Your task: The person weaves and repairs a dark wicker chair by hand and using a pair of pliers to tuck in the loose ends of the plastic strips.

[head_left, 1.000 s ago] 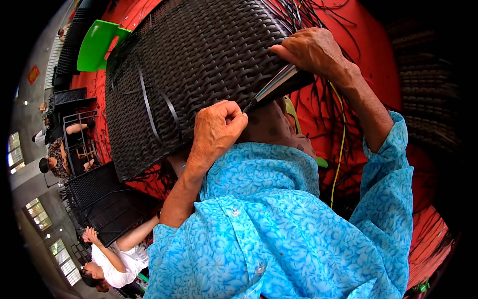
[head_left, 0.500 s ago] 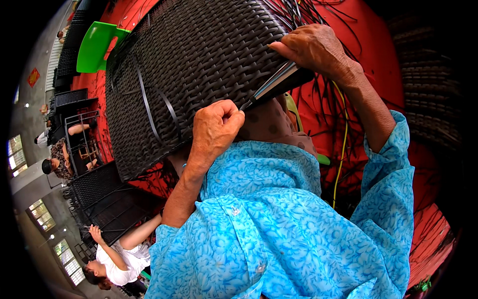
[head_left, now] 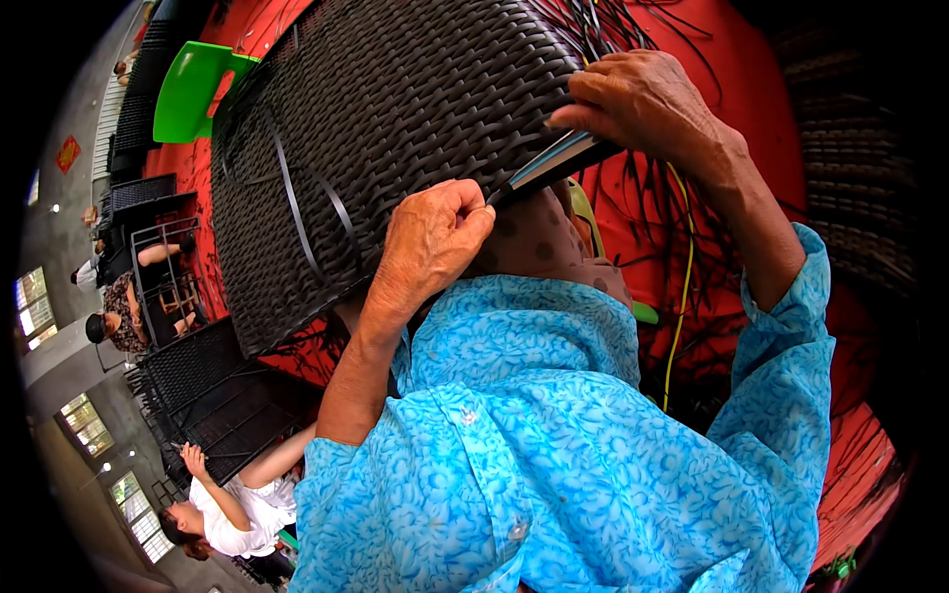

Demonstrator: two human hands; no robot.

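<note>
A panel of woven black plastic wicker [head_left: 395, 119] lies tilted across my lap. At its near edge, my left hand [head_left: 432, 240] pinches the narrow end of a dark, shiny, flat plastic strip [head_left: 542, 168]. The strip slants up to the right, along the panel's edge, to my right hand [head_left: 647, 104]. My right fingers are curled at its far end by the panel's corner, thumb pointing left; the grip itself is partly hidden. Two loose strips [head_left: 294, 208] curve over the panel's left part.
Loose black strips [head_left: 682, 222] and a yellow cord [head_left: 682, 296] lie on the red floor covering at right. A green plastic chair [head_left: 188, 94] stands beyond the panel. At left, a person in white [head_left: 252, 519] sits beside dark wicker frames [head_left: 222, 405]; another person [head_left: 121, 316] sits farther off.
My left hand has risen slightly and shifted right along the panel's edge. My right hand has moved a little right, and the strip between them has turned somewhat.
</note>
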